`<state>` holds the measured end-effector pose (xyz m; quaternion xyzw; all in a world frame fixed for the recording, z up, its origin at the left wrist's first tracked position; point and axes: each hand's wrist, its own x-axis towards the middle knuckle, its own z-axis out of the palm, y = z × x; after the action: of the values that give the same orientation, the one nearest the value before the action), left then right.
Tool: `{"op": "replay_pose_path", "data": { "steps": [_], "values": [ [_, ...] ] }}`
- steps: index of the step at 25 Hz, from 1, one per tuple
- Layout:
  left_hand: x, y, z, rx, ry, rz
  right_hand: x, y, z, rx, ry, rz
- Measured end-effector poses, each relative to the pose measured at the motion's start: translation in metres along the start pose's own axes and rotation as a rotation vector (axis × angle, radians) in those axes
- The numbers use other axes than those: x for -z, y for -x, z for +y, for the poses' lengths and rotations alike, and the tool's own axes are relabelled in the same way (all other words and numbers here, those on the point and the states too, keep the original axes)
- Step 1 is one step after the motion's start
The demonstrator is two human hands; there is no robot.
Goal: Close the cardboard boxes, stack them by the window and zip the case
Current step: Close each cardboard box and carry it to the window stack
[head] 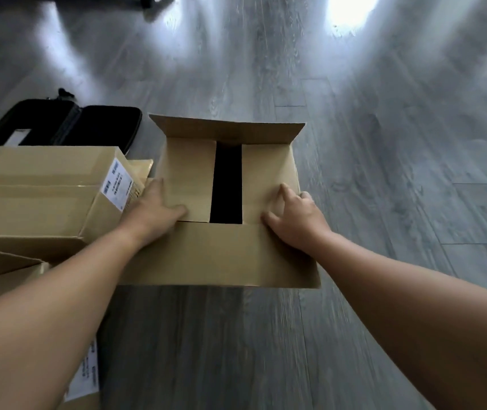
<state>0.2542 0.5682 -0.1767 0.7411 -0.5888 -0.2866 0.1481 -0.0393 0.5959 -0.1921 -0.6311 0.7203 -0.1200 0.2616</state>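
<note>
Left hand (159,210) pressing brown cardboard box (224,253), side flaps folded, dark gap

Half-closed brown cardboard box (224,253) on floor; unzipped black case (67,125) behind closed boxes (44,202).

The inside of the open cardboard box (230,202) shows only as a black slot between its 2 folded side flaps; whatever it holds cannot be made out. The left hand (155,214) covers the near left corner of the box, and the right hand (297,223) covers part of the right flap's near edge. The stacked boxes (44,199) run off the left edge, and their white shipping label (118,184) carries print too small to read. A second label (87,374) at the bottom is partly behind the left forearm. The black case (67,125) is partly hidden behind the stack. Dark furniture legs (144,0) are cut off at the top. The floor (384,173) is blurred.
</note>
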Motion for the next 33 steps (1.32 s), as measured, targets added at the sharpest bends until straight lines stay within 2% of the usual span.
{"op": "replay_pose_path", "data": {
  "steps": [5,12,18,21,25,33],
  "values": [
    [-0.014,0.001,0.055,-0.127,-0.086,-0.106,0.036,0.004,0.047,-0.075,-0.012,0.09],
    [-0.09,0.02,0.139,-0.311,0.022,-0.349,0.097,0.031,0.151,-0.189,0.025,0.182],
    [-0.146,0.033,0.166,-0.419,-0.195,-0.44,0.111,0.065,0.204,-0.321,0.035,0.155],
    [-0.15,0.03,0.169,-0.413,-0.265,-0.365,0.109,0.065,0.203,-0.338,0.067,0.155],
    [-0.158,0.033,0.181,-0.389,-0.386,-0.3,0.111,0.037,0.191,-0.347,0.202,0.272],
    [-0.175,0.039,0.165,-0.422,-0.273,-0.27,0.125,-0.044,0.179,-0.262,0.145,0.309]
  ]
}}
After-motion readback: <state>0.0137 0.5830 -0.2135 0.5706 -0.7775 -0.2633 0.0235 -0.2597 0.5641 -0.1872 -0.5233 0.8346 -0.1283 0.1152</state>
